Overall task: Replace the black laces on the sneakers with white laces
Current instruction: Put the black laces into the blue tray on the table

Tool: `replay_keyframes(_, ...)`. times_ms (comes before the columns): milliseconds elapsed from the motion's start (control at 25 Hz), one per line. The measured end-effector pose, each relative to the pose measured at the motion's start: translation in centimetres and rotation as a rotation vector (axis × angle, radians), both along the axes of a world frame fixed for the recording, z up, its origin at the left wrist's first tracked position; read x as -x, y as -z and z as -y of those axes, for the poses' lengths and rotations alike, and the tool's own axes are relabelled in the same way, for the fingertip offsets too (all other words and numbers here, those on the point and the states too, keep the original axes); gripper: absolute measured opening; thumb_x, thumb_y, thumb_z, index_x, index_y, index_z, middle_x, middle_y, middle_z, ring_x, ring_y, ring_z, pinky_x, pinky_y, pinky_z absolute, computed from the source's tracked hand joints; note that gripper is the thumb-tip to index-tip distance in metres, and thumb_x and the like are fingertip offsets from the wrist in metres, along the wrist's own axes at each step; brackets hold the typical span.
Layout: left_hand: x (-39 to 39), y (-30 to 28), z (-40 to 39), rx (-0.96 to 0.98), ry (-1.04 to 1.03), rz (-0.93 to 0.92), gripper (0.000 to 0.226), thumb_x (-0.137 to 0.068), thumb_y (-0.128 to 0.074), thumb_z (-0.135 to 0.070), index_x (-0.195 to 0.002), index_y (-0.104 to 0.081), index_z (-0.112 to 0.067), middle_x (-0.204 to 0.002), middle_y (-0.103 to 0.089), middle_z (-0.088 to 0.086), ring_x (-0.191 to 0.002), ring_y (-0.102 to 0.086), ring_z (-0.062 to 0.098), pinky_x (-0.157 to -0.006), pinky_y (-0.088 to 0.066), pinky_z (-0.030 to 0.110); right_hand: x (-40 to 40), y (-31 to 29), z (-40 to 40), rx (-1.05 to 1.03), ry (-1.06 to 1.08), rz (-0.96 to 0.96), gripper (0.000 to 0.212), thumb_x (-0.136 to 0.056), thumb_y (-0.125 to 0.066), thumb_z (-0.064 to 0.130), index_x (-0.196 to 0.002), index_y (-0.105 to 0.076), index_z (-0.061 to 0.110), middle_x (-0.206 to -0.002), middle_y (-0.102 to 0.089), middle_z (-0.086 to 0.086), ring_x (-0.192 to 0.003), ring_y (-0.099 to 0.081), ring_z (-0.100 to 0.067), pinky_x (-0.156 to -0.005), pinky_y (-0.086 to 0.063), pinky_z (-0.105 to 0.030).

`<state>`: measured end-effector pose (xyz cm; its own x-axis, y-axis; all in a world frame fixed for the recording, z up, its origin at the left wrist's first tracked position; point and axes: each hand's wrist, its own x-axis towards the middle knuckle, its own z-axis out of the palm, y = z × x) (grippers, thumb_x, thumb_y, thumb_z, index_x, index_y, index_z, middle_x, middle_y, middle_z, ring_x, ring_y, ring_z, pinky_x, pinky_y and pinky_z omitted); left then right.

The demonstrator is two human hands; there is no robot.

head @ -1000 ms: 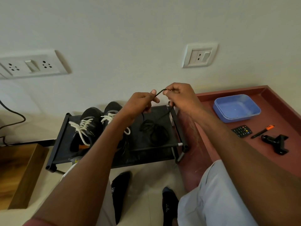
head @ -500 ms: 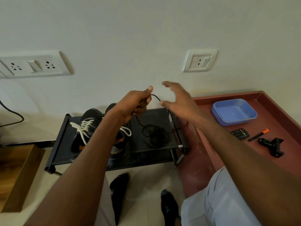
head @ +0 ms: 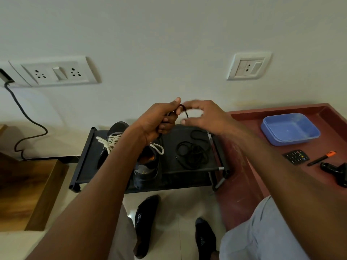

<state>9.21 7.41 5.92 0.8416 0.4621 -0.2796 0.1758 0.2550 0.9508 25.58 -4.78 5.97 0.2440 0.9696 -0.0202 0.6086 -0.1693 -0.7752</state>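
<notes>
The left hand (head: 159, 121) grips a black lace (head: 185, 109) above the shoe rack (head: 88, 156); the right hand (head: 204, 117) hovers, fingers spread. Limp and light, it's probably best pinched near its end. More black lace (head: 191, 152) lies coiled on the rack beside the white-laced sneakers (head: 146, 162).

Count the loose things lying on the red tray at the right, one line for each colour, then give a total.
Blue: 1, the blue rectangular plastic tub
Black: 2, the small black keypad remote and the black plastic clamp-shaped gadget
Black and orange: 1, the slim black pen with an orange cap
Total: 4
</notes>
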Motion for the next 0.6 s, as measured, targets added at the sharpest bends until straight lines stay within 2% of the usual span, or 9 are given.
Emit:
replay_keyframes(80,-0.2,-0.1,0.3,-0.016,0.009,-0.028,0.040,-0.105,-0.050,-0.052,-0.078,-0.057,-0.022,-0.057,-0.026,-0.006,-0.043,-0.017,0.009,-0.040,-0.016,0.022,0.2,0.3,-0.9,-0.035,0.153,-0.041,0.009,-0.095,-0.075,0.029,-0.099,-0.081,0.024,-0.089,-0.080,0.008,-0.088,-0.074,-0.003,-0.084,-0.055,-0.024)
replay_keyframes(120,0.0,-0.2,0.2,-0.018,0.021,-0.038,0.040,-0.105,-0.050,-0.051,-0.080,-0.058,-0.021,-0.058,-0.026,-0.006,-0.044,-0.017,0.009,-0.040,-0.016,0.022,-0.7,0.5,-0.8,-0.037,0.327,0.004,0.013,-0.097,-0.071,0.028,-0.090,-0.080,0.023,-0.079,-0.079,0.006,-0.079,-0.074,-0.006,-0.078,-0.057,-0.027)
replay_keyframes(200,0.5,-0.3,-0.2,-0.006,0.043,-0.039,0.037,-0.106,-0.049,-0.048,-0.084,-0.058,-0.021,-0.059,-0.027,-0.006,-0.046,-0.019,0.009,-0.040,-0.018,0.021,-3.0,1.0,0.1,0.054,0.666,0.204,0.013,-0.095,-0.069,0.024,-0.088,-0.079,0.019,-0.083,-0.078,0.002,-0.085,-0.076,-0.019,-0.075,-0.058,-0.030)
replay_keyframes(240,0.7,-0.3,-0.3,0.004,0.045,-0.034,0.035,-0.107,-0.048,-0.046,-0.085,-0.058,-0.021,-0.059,-0.027,-0.006,-0.045,-0.020,0.008,-0.039,-0.019,0.021,-3.6,1.0,0.6,0.107,0.689,0.262,0.011,-0.092,-0.070,0.021,-0.097,-0.079,0.020,-0.095,-0.077,0.000,-0.094,-0.074,-0.023,-0.079,-0.057,-0.031)
replay_keyframes(320,0.8,-0.2,-0.3,0.015,0.034,-0.039,0.035,-0.107,-0.047,-0.045,-0.084,-0.058,-0.021,-0.059,-0.027,-0.006,-0.044,-0.020,0.007,-0.038,-0.020,0.021,-3.1,1.1,0.7,0.126,0.414,0.149,0.035,-0.089,-0.077,0.021,-0.123,-0.072,0.027,-0.119,-0.071,0.008,-0.110,-0.067,-0.016,-0.089,-0.053,-0.031)
replay_keyframes(360,0.6,-0.2,-0.1,0.017,0.031,-0.046,0.036,-0.107,-0.047,-0.047,-0.083,-0.058,-0.022,-0.058,-0.027,-0.006,-0.043,-0.019,0.007,-0.038,-0.019,0.021,-2.0,0.9,0.3,0.083,0.246,0.053,0.037,-0.091,-0.079,0.027,-0.127,-0.070,0.029,-0.120,-0.071,0.013,-0.112,-0.065,-0.010,-0.091,-0.052,-0.030)
replay_keyframes(440,0.4,-0.2,0.3,0.053,0.035,-0.042,0.040,-0.106,-0.049,-0.050,-0.078,-0.056,-0.022,-0.057,-0.026,-0.007,-0.042,-0.018,0.007,-0.039,-0.016,0.022,0.1,0.3,-0.4,0.002,0.089,-0.103,0.013,-0.100,-0.069,0.031,-0.110,-0.077,0.026,-0.097,-0.079,0.010,-0.095,-0.072,-0.008,-0.089,-0.053,-0.029)
replay_keyframes(520,0.2,-0.5,0.6,0.184,0.020,0.028,0.042,-0.105,-0.050,-0.051,-0.074,-0.052,-0.022,-0.055,-0.024,-0.008,-0.042,-0.016,0.006,-0.039,-0.013,0.021,0.4,0.0,-1.1,-0.011,0.184,-0.114,0.023,-0.106,-0.059,0.025,-0.094,-0.078,0.022,-0.070,-0.074,0.003,-0.070,-0.070,-0.012,-0.074,-0.053,-0.031)
replay_keyframes(600,0.0,-0.7,0.4,0.382,-0.057,0.203,0.040,-0.106,-0.049,-0.047,-0.076,-0.051,-0.021,-0.055,-0.026,-0.009,-0.041,-0.020,0.005,-0.037,-0.016,0.020,0.6,0.2,-0.9,0.079,0.166,-0.092,0.027,-0.108,-0.055,0.024,-0.091,-0.075,0.020,-0.062,-0.062,0.001,-0.057,-0.060,-0.016,-0.064,-0.050,-0.034)
